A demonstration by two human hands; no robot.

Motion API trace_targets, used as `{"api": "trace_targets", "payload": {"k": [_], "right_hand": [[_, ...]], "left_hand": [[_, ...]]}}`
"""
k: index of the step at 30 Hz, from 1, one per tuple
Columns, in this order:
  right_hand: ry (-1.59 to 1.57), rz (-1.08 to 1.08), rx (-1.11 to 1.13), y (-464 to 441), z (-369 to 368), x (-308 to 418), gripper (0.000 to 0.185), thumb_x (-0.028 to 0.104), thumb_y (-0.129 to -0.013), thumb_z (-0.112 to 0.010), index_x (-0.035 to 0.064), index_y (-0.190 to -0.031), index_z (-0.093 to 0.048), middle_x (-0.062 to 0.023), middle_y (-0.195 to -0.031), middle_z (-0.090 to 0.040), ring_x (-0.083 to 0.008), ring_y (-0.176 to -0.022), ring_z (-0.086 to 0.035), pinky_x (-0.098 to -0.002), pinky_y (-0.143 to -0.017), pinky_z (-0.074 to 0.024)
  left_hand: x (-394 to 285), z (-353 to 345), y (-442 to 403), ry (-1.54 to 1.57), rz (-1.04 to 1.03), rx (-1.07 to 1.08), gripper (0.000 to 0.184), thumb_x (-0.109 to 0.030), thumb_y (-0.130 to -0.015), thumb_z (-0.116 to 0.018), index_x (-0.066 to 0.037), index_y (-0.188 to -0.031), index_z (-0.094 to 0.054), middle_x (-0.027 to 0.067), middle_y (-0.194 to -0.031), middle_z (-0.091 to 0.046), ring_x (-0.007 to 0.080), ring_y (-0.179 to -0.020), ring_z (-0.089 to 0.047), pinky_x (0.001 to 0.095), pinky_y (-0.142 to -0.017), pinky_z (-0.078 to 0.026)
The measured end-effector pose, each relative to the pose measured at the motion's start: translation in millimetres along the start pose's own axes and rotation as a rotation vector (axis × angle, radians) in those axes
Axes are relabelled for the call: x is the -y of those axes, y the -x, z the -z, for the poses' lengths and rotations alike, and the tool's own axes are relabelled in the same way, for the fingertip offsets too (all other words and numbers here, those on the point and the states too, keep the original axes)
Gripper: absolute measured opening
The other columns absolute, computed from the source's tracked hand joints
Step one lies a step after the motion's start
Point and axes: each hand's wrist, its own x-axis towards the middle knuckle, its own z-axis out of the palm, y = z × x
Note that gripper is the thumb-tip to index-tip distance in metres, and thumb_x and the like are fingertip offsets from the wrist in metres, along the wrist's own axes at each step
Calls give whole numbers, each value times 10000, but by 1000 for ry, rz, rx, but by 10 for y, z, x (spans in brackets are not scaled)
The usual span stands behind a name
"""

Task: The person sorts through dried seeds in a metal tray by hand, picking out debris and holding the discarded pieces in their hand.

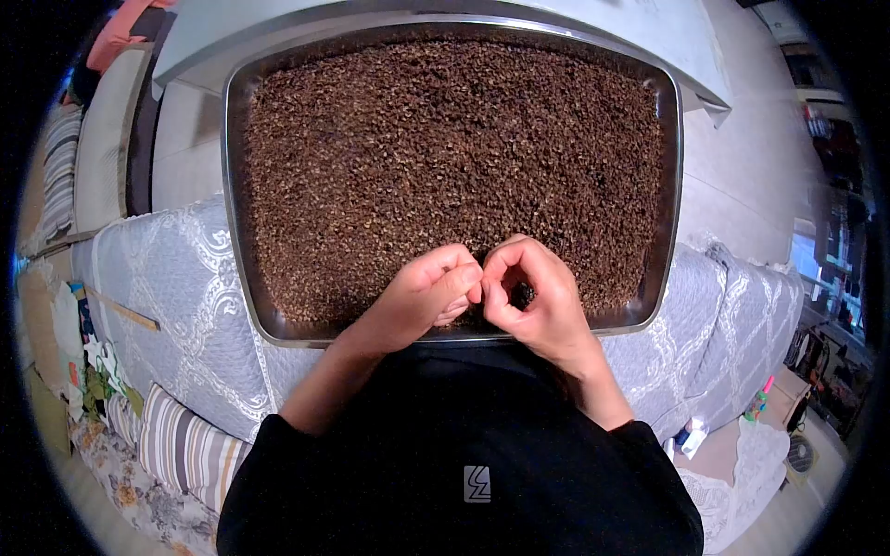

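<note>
A large metal tray (pixel 675 185) with a raised rim lies in front of my body. Brown, coarse, dried bits (pixel 445 148) cover its whole bottom, paler toward the left and darker toward the right. Over the tray's near edge, my left hand (pixel 422 295) is closed, its thumb pressed against the curled fingers. My right hand (pixel 542 296) is beside it, finger and thumb bent into a loop, with dark brown bits showing through the gap. The fingertips of both hands meet or nearly meet. Whatever they pinch is too small or too hidden to make out.
Grey-blue cloth with white lace patterns (pixel 176 287) spreads on both sides of the tray. A pale table edge (pixel 640 37) runs behind it. Striped cushion (pixel 190 445) lies at lower left, a white lace cloth (pixel 760 454) at lower right.
</note>
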Motion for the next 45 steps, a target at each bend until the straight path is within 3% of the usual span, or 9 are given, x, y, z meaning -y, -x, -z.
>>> {"api": "trace_targets", "payload": {"k": [9,14,19,24,25,28,32,38,45], "right_hand": [[379,83,-71,-188,192,-20,186,48,-801,-761,53,-960,-667,-94,-840,-592,-244,-714,-620,-344,-622,-501],[675,273,-278,-667,150,-130,166,69,-792,-750,92,-953,-711,-100,-847,-591,-283,-814,-603,-393,-686,-504],[841,317,-194,-942,80,-230,151,86,-770,-760,91,-913,-711,-114,-890,-601,-307,-873,-590,-403,-704,-503],[600,282,-268,-772,215,-235,98,99,-806,-759,41,-856,-698,-117,-791,-646,-320,-736,-619,-402,-694,-511],[504,227,-285,-708,241,-258,93,103,-863,-731,31,-917,-708,-106,-816,-694,-259,-700,-645,-355,-665,-518],[-119,-331,-162,-553,367,-63,216,137,-999,-602,-7,-1133,-690,-38,-850,-703,-57,-694,-580,-229,-604,-488],[-556,-433,-126,-449,432,-93,314,126,-1017,-565,-18,-1292,-605,-86,-907,-692,-70,-693,-563,-215,-603,-476],[-715,-391,-68,-390,410,-78,401,103,-1007,-572,-9,-1385,-499,-93,-934,-700,-79,-730,-587,-219,-628,-490],[-662,-410,10,-344,328,3,234,81,-989,-599,-7,-1206,-589,-121,-995,-719,-90,-737,-635,-203,-602,-493]], "left_hand": [[-209,155,144,691,-345,242,259,-218,-1043,-439,-70,-834,-476,-1,-668,-406,58,-507,-321,193,-419,-253],[-209,217,147,715,-346,236,156,-115,-975,-416,-48,-842,-461,32,-693,-430,100,-540,-378,232,-433,-313],[-220,59,113,673,-337,213,338,-243,-1056,-343,-71,-790,-462,40,-701,-429,98,-537,-341,216,-431,-269],[-166,138,97,740,-357,186,490,-299,-1112,-242,-101,-702,-424,7,-669,-391,94,-533,-337,219,-426,-273],[-159,162,86,746,-359,178,495,-301,-1114,-233,-104,-700,-420,0,-666,-386,92,-533,-335,219,-426,-271],[-181,140,53,701,-309,112,452,-289,-1116,-240,-101,-750,-428,-22,-656,-369,64,-519,-314,199,-421,-253],[-240,50,-2,577,-243,55,383,-268,-1113,-280,-86,-823,-452,-32,-653,-361,45,-512,-299,189,-414,-233],[-245,-47,-47,453,-211,-35,306,-230,-1098,-351,-45,-923,-521,-37,-661,-369,39,-510,-305,191,-419,-225],[-142,-96,-119,138,-232,-246,257,-112,-1036,-511,9,-1247,-594,-39,-687,-504,8,-524,-366,172,-442,-261]]}}
